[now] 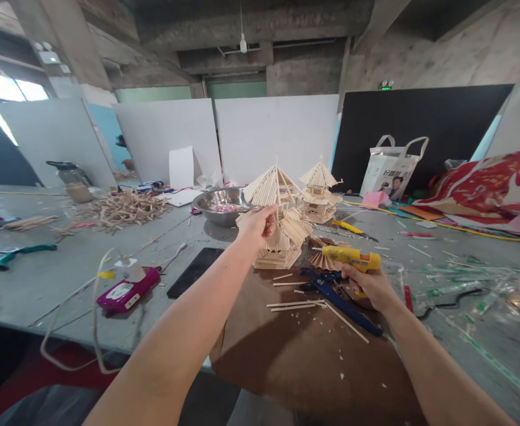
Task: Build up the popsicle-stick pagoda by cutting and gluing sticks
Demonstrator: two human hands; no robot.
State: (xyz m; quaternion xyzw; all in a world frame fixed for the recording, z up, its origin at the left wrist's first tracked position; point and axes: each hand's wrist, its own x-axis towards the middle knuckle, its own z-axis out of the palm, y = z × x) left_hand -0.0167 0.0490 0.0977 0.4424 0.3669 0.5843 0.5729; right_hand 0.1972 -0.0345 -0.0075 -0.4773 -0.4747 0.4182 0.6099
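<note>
Your left hand (256,228) has its fingers pinched on the roof edge of the pale wooden-stick pavilion model (283,222), thumb on the near side. The grip looks light. I judge it adequate, provided you press on the joint and not on the thin overhanging sticks.

Your right hand (372,288) is clenched around the grip of the yellow plastic hot-glue gun (351,256). Its nozzle points left toward the model and is short of contact. Whether a finger is on the trigger cannot be told.

The model stands at the far edge of the brown cardboard sheet (304,361), upright, on the grey worktable (64,278).

Recommendations:
- Steady the gun wrist on the sheet.
- Apply small beads.
- Hold your left fingertips clear of the nozzle.

Just beside your right hand lie the blue-handled cutting pliers (335,294) and several loose thin wooden sticks (295,305). A second, smaller stick pavilion (318,192) and a round steel bowl (222,207) stand behind.
</note>
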